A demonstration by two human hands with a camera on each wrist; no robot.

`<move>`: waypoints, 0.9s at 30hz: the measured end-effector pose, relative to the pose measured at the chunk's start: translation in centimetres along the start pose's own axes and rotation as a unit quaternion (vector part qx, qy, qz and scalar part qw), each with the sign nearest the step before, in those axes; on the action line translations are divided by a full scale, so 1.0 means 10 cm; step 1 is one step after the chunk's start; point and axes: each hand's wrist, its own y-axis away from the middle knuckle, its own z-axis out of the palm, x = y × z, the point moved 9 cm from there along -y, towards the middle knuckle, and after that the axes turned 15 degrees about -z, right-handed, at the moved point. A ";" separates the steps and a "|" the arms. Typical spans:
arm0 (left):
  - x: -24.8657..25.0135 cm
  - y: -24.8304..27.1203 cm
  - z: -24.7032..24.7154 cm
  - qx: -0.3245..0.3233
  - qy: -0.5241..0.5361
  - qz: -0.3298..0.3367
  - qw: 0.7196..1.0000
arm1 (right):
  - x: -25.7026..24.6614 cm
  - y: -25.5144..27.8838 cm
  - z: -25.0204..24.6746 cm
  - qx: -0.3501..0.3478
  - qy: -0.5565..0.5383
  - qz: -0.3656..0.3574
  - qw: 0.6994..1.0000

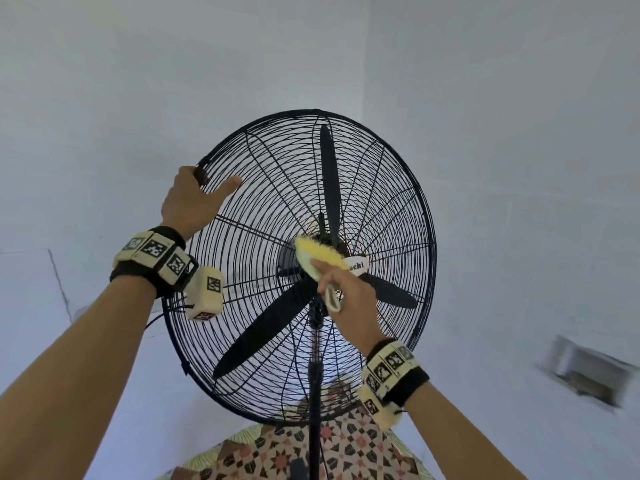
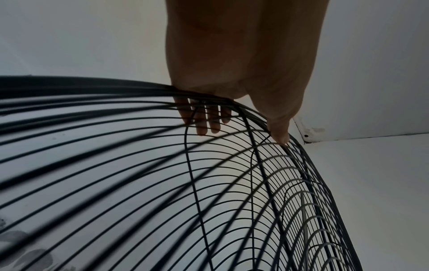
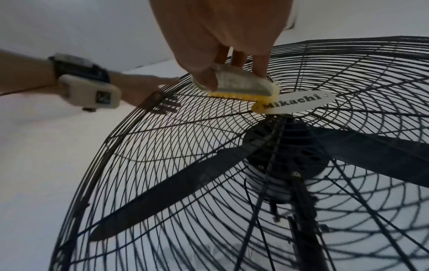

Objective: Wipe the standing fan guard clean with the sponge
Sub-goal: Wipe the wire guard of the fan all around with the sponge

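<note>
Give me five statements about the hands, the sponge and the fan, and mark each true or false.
1. The left hand grips the guard at its upper rim. True.
2. The right hand holds the sponge against the guard's bottom edge. False: the sponge is near the centre, beside the badge.
3. The sponge's yellow side faces the guard. True.
4. The fan has five blades. False: three blades show.
5. The left hand's fingers curl over the rim to the far side of the wires. True.
</note>
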 end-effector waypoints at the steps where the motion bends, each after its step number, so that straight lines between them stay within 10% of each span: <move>1: -0.01 0.00 -0.01 0.000 0.001 -0.001 1.000 | 0.00 0.03 0.00 -0.013 -0.012 0.001 1.000; 7: 0.05 0.05 0.03 -0.002 -0.002 0.010 1.000 | 0.29 -0.19 -0.46 0.108 0.025 0.078 0.991; 13: 0.02 0.03 0.00 0.014 -0.007 0.015 1.000 | 0.06 0.13 -0.08 -0.003 0.010 0.047 0.999; 19: 0.05 0.05 0.03 0.012 -0.013 0.024 1.000 | 0.18 -0.06 -0.42 0.111 -0.003 0.085 0.990; 27: 0.01 0.01 0.02 0.010 -0.002 0.015 1.000 | 0.18 -0.02 -0.33 0.035 0.007 0.084 0.996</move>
